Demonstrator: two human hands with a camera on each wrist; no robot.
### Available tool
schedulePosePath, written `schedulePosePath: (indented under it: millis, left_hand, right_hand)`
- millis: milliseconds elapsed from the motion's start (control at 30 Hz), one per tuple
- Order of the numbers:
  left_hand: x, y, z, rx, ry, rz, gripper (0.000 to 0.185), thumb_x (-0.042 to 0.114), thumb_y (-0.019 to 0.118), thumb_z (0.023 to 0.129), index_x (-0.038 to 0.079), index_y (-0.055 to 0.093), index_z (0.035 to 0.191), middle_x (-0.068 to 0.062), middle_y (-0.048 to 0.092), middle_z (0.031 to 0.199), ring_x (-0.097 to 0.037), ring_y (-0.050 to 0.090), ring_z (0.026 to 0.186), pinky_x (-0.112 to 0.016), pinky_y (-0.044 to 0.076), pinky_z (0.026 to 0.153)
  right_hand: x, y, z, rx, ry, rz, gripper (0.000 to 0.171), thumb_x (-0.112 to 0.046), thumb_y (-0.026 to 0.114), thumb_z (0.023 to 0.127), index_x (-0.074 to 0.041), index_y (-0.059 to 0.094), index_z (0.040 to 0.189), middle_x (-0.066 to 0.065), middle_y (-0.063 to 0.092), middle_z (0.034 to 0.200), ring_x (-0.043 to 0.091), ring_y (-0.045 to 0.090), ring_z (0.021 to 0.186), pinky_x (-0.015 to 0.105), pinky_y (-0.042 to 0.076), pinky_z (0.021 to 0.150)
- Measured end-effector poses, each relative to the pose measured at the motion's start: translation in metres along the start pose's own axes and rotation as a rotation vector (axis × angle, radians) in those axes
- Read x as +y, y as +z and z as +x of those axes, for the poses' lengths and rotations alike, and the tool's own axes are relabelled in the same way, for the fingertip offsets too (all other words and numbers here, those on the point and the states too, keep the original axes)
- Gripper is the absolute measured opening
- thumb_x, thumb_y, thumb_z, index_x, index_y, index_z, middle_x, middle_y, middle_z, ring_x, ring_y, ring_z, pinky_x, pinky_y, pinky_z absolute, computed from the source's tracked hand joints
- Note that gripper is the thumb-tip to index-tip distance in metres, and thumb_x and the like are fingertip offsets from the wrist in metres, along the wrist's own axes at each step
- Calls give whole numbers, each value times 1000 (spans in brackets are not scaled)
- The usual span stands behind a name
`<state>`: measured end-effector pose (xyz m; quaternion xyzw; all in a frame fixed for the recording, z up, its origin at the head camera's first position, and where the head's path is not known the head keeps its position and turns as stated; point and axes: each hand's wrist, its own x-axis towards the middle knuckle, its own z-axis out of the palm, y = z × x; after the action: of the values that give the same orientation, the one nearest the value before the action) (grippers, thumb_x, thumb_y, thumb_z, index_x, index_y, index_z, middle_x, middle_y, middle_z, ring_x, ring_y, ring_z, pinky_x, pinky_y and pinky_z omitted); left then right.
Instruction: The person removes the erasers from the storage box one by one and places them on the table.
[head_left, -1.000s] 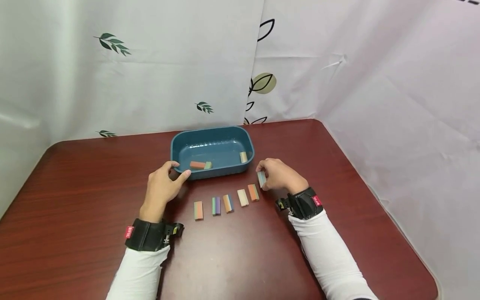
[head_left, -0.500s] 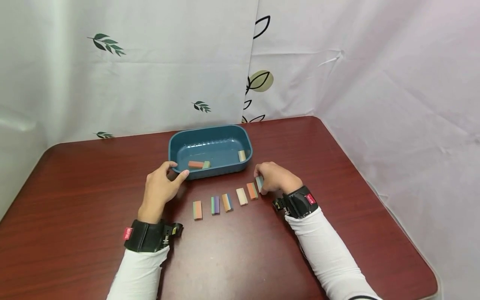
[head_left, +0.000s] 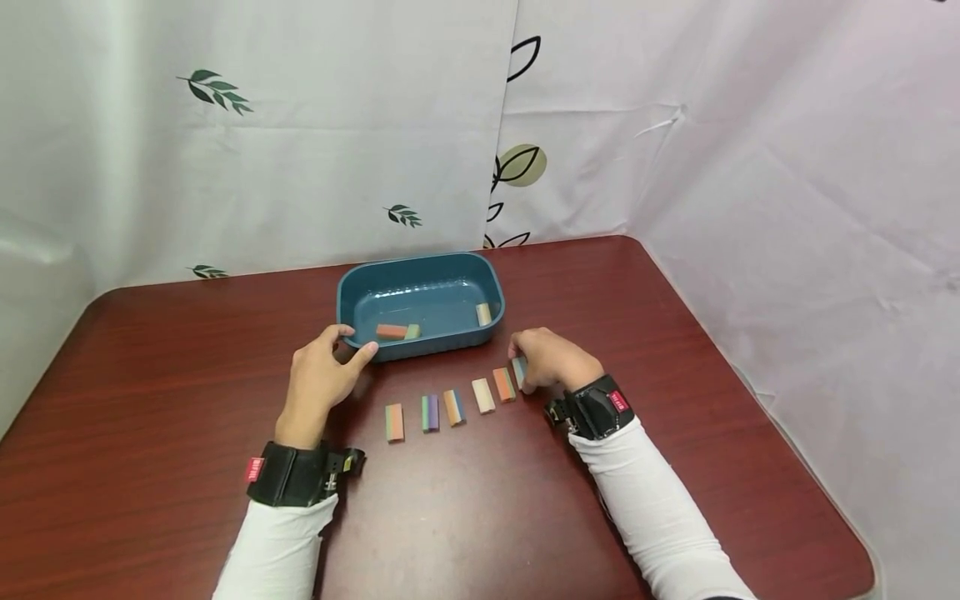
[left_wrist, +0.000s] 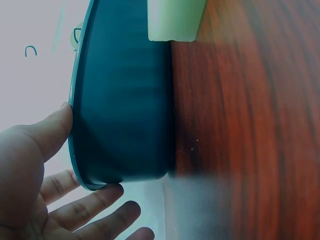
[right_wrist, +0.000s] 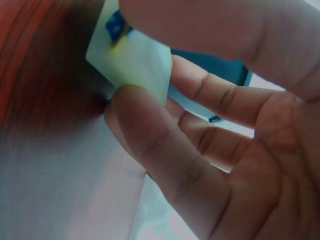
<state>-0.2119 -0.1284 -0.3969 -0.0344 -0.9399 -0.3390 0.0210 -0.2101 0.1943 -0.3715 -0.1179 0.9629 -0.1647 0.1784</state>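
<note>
A blue tray [head_left: 349, 288] stands at the middle of the dark red table [head_left: 150, 375]; inside lie an orange-and-green block [head_left: 396, 331] and a beige block [head_left: 483, 314]. My left hand [head_left: 358, 342] grips the tray's near-left corner, thumb on the outer wall [left_wrist: 125, 100] and index finger over the rim. In front of the tray, several two-coloured blocks [head_left: 454, 407] lie in a slanted row. My right hand [head_left: 521, 365] pinches a pale blue-grey block [head_left: 517, 367] at the row's right end, low at the table. In the right wrist view, thumb and fingers clasp this pale block [right_wrist: 132, 62].
White curtains with leaf prints [head_left: 217, 87] hang close behind the table and along its right side. The table's right edge [head_left: 750, 367] runs near the right forearm. Bare tabletop lies left of the left hand and in front of the block row.
My right hand has brought the pale block down and slightly left, to the right end of the row beside the orange block. The left hand has stayed on the tray.
</note>
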Motion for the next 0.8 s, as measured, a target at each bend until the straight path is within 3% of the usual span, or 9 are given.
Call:
schedulePosePath:
  millis: [800]
  left_hand:
    - [-1, -4, -3, -15, -10, -12, 60, 46, 59, 95, 4, 48, 137, -26, 51, 132, -43, 47, 118, -58, 41, 94]
  right_hand:
    - [0, -1, -2, 8, -17, 5, 46, 1, 83, 66, -8, 62, 107, 6, 60, 95, 21, 54, 83, 33, 48, 65]
